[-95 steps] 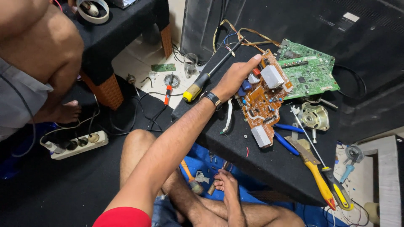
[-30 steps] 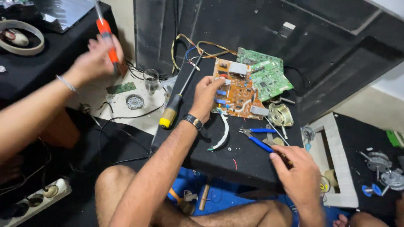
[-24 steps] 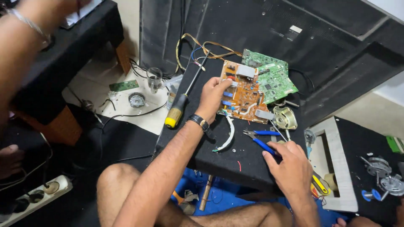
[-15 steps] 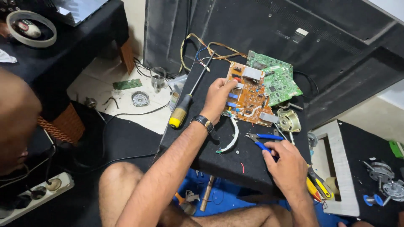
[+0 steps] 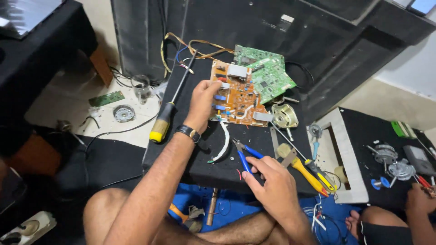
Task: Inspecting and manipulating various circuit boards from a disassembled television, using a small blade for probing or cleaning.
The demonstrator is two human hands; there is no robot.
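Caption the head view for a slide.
Left hand steadies an orange circuit board on a black stand; right hand touches blue-handled pliers.

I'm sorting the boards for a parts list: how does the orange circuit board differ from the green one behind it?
The orange circuit board is held at its edge by the left hand; the green circuit board is untouched. The orange one carries bulky parts, a grey block and blue components, while the green one looks flatter, with small chips. The orange lies partly over the green. Both rest on the black work surface.

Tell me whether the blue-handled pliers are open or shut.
Open: the blue-handled pliers lie with handles spread apart on the black board, right hand touching them.
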